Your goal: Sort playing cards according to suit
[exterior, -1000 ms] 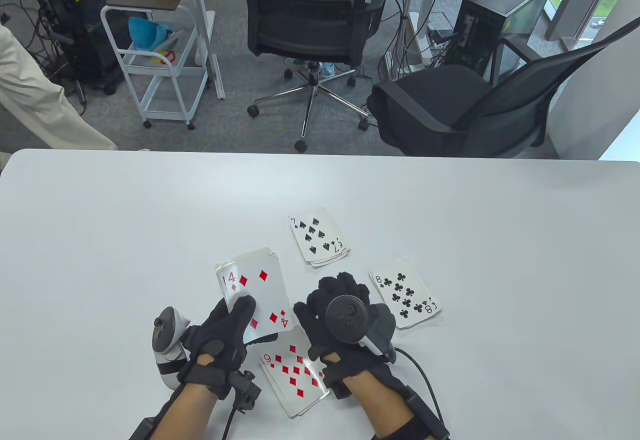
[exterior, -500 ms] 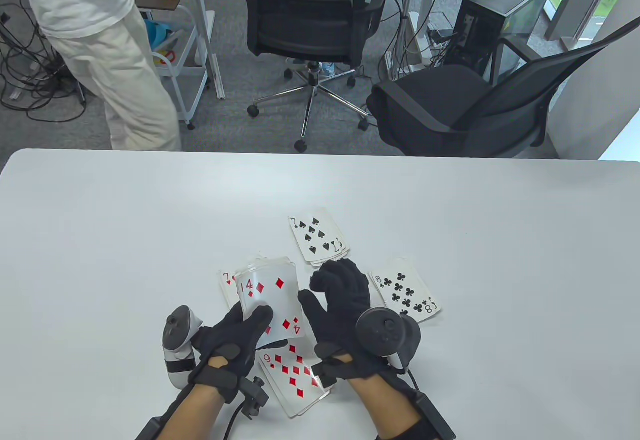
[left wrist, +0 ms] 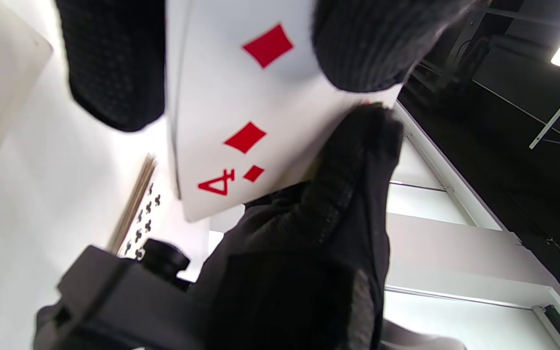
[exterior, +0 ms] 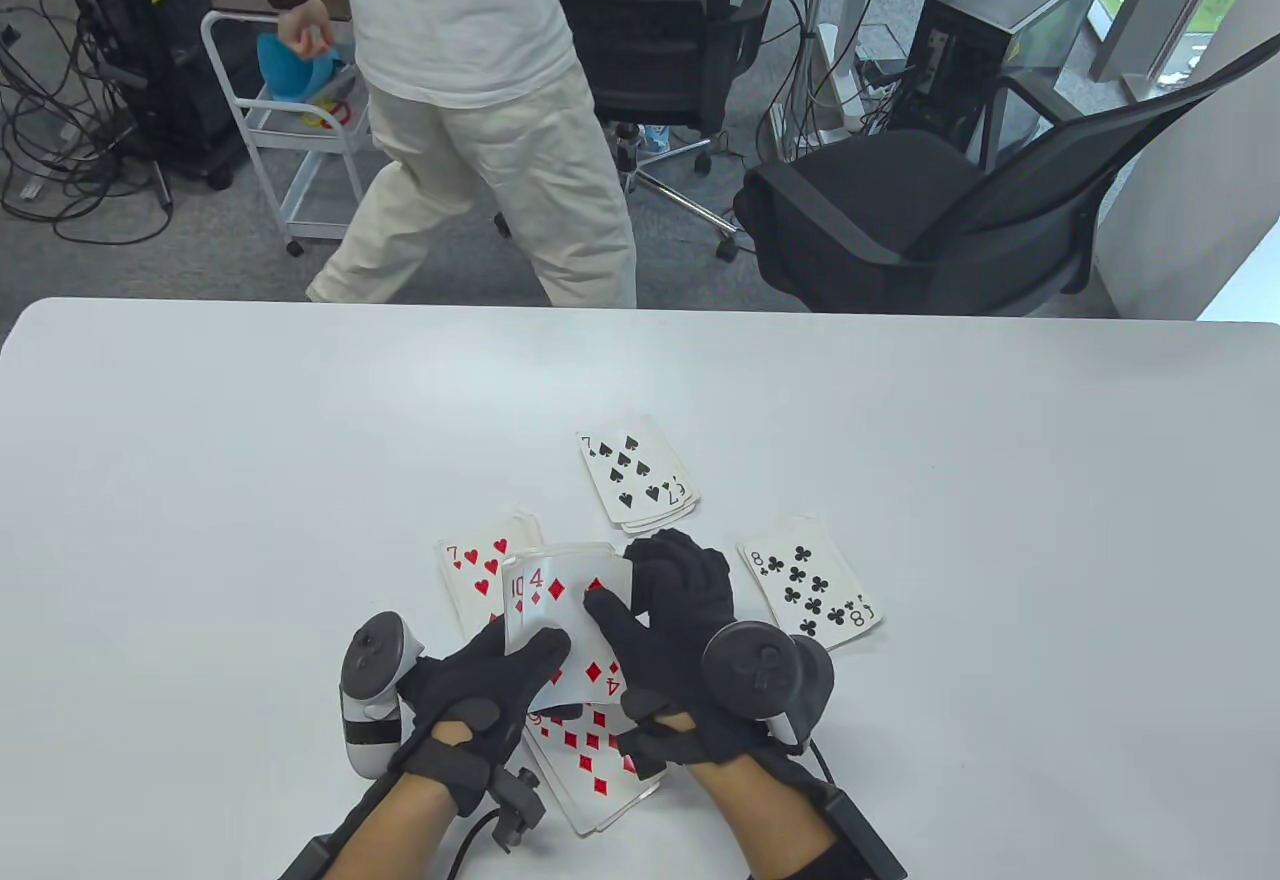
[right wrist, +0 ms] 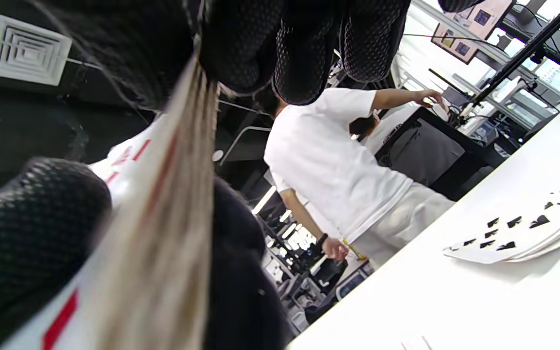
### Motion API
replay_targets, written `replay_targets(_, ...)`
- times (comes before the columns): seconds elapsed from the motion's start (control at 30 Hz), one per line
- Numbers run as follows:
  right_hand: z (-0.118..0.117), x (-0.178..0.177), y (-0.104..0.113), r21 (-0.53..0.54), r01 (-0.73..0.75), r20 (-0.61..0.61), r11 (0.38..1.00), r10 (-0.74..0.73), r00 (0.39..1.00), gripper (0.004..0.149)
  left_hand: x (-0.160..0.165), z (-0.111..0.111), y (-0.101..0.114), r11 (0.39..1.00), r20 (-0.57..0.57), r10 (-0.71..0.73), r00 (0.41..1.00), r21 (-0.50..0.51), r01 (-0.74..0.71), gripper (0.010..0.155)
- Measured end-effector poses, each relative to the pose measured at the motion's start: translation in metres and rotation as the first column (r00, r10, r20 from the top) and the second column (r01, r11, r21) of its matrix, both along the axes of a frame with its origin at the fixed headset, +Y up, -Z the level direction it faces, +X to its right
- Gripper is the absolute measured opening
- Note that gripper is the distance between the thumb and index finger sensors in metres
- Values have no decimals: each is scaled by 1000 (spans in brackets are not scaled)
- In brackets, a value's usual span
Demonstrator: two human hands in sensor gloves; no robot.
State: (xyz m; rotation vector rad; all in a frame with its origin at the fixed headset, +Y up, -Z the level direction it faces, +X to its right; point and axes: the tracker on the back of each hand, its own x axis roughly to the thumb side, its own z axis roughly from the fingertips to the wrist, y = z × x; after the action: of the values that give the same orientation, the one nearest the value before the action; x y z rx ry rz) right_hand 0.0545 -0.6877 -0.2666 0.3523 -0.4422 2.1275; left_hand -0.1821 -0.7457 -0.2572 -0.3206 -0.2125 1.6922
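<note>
Left hand grips held deck from below, thumb curled over its face, 4 of diamonds on top, a 10 peeking at its left edge. Right hand pinches top card at deck's right side, thumb on the face, fingers curled over far edge. Diamonds pile lies on table under and between both wrists. Hearts pile, 7 showing, just beyond left hand. Spades pile beyond right hand; clubs pile just right of it. Person in white walks past table's far side.
</note>
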Motion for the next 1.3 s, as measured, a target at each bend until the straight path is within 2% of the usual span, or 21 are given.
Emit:
replay_targets(0.17,1,1,3,42,-40,15,998,39,999,38,1,0,-2,1000,5,12,1000,-11,-12,52)
replay_targets(0.23,3,1,6,106,-136,56,985,130,990,38,1,-1,-3,1000,6,15,1000,-17,-15,52)
replay_targets(0.33,3,2,7,120,-152,63,981,146,987,38,1,-1,-4,999,12,32,999,-22,-32,53)
replay_targets(0.6,-4,11,6,47,-123,61,991,120,991,44,-3,-2,-3,997,-16,70,997,-21,-70,53)
replay_targets(1.1,-18,46,5,-63,56,119,996,-48,992,37,-31,-3,12,984,-173,173,970,61,-165,53)
replay_targets(1.3,-24,40,1,-195,-45,44,980,54,998,37,-36,-3,15,978,-197,205,959,79,-193,53)
